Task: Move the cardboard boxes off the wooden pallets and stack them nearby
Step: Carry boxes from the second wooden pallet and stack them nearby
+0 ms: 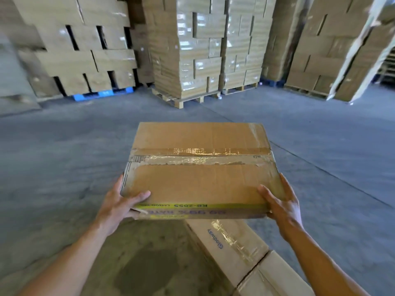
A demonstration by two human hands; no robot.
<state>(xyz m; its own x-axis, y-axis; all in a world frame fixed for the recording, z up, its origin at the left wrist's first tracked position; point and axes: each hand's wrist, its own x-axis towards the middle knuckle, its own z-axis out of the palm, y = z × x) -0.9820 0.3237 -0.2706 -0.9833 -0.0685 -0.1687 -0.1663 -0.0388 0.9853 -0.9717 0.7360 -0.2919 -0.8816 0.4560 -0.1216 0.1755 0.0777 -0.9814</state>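
Note:
I hold a taped brown cardboard box (201, 167) in the air in front of me, above the concrete floor. My left hand (119, 204) grips its near left corner, thumb on top. At the near right corner my right hand (282, 204) grips it the same way. The box's near side carries a yellow band with upside-down print. Below it, on the floor at the bottom right, lie two cardboard boxes (230, 246) end to end.
Tall wrapped stacks of cartons stand on wooden pallets (188, 100) straight ahead and at the right (307, 94). Another stack sits on a blue pallet (102, 94) at the left. Open grey concrete floor (64, 157) lies between me and them.

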